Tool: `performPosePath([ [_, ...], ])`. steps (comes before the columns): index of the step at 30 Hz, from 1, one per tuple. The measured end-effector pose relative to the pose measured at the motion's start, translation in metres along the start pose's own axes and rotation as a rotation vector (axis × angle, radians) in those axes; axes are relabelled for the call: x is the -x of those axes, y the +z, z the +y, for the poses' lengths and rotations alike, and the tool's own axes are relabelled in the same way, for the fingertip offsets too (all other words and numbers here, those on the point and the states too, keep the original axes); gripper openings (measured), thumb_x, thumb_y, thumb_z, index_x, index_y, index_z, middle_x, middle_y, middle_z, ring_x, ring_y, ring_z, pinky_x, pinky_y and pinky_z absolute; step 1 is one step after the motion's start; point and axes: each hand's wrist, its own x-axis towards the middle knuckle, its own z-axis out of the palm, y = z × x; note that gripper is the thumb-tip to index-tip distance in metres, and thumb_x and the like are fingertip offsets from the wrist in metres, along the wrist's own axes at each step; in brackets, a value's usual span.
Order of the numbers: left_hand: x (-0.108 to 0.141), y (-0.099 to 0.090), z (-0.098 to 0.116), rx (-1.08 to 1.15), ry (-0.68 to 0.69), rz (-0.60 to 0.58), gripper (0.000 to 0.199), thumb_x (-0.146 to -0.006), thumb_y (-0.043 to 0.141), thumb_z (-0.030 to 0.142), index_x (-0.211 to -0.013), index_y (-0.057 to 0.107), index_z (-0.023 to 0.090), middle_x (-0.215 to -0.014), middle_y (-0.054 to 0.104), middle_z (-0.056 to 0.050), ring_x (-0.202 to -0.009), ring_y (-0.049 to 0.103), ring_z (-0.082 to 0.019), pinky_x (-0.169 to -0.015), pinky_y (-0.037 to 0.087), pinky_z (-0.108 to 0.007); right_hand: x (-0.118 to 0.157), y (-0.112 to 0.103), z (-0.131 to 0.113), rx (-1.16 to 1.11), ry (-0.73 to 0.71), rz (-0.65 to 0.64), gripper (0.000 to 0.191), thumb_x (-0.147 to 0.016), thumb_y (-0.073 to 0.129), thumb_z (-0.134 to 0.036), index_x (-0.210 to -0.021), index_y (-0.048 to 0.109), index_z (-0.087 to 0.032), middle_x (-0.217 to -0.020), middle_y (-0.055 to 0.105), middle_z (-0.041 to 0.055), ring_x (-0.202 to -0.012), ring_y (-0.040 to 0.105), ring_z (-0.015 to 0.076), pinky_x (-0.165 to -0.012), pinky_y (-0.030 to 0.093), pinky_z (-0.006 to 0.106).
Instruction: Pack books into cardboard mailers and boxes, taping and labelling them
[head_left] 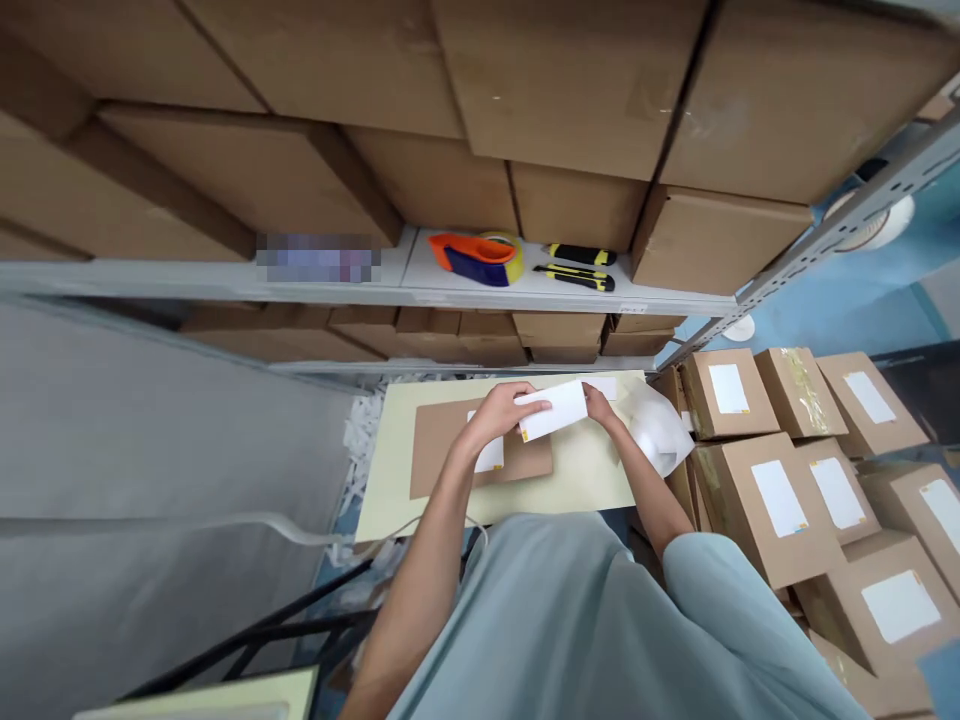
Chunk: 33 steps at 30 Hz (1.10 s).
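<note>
Shirt (600, 620) below, both hands (501, 412) (598, 404) pinch a white label (561, 408).

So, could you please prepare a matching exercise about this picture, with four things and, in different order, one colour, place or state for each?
Column one
1. Left hand and right hand
2. Tape dispenser
3. Two utility knives
4. Cardboard nearest the hands

Column two
A. Black and yellow
B. Lying on the pale yellow table
C. Holding white paper
D. Orange and dark blue

Pairs: 1-C, 2-D, 3-A, 4-B
</note>
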Motion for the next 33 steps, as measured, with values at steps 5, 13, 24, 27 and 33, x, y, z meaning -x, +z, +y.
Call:
performPosePath([
  [5, 0.06, -0.004, -0.019, -0.005, 0.046, 0.003, 0.048, -0.074, 0.088, 0.067, -0.074, 0.078, 0.02, -0.076, 0.073, -0.002, -0.074, 0.065, -0.02, -0.063, 0.046, -0.027, 0.071, -0.024, -0.03, -0.657, -0.311, -0.21, 0.073, -0.109, 0.046, -0.08, -0.12, 0.083, -0.017, -0.098, 0.08, 0.0089, -0.087, 0.072, 0.021, -0.083, 0.056, 0.031],
  [13, 0.116, -0.004, -0.033, 0.485, 0.051, 0.326, 0.071, -0.071, 0.089, 0.084, -0.092, 0.083, 0.016, -0.092, 0.082, -0.01, -0.087, 0.078, -0.026, -0.078, 0.064, -0.035, 0.115, -0.04, -0.1, -0.666, -0.308, -0.163, 0.061, -0.081, 0.082, -0.077, -0.063, 0.063, -0.022, -0.061, 0.052, -0.004, -0.061, 0.046, 0.0139, -0.057, 0.034, 0.026],
  [24, 0.163, 0.045, -0.04, 0.497, 0.049, 0.751, 0.047, -0.078, 0.086, 0.063, -0.091, 0.078, 0.019, -0.062, 0.065, 0.0, -0.057, 0.061, -0.016, -0.057, 0.049, -0.029, 0.136, -0.022, -0.153, -0.76, -0.335, -0.039, 0.059, -0.087, 0.077, -0.079, -0.09, 0.078, -0.02, -0.083, 0.075, 0.0028, -0.078, 0.068, 0.0204, -0.067, 0.057, 0.03],
  [27, 0.173, 0.04, -0.042, 0.387, 0.045, 0.841, 0.036, -0.08, 0.082, 0.054, -0.086, 0.078, 0.019, -0.06, 0.06, 0.002, -0.057, 0.055, -0.014, -0.058, 0.045, -0.027, 0.144, -0.018, -0.156, -0.772, -0.344, -0.118, 0.06, -0.086, 0.081, -0.079, -0.092, 0.081, -0.019, -0.082, 0.075, 0.002, -0.078, 0.071, 0.0208, -0.069, 0.061, 0.031],
  [33, 0.195, 0.034, -0.042, 0.635, 0.072, 0.69, 0.038, -0.082, 0.085, 0.057, -0.088, 0.081, 0.019, -0.061, 0.066, -0.003, -0.053, 0.055, -0.015, -0.052, 0.046, -0.029, 0.155, -0.017, -0.165, -0.924, -0.258, -0.137, 0.069, -0.08, 0.083, -0.086, -0.097, 0.083, -0.02, -0.086, 0.078, 0.0026, -0.077, 0.072, 0.0211, -0.068, 0.069, 0.035],
])
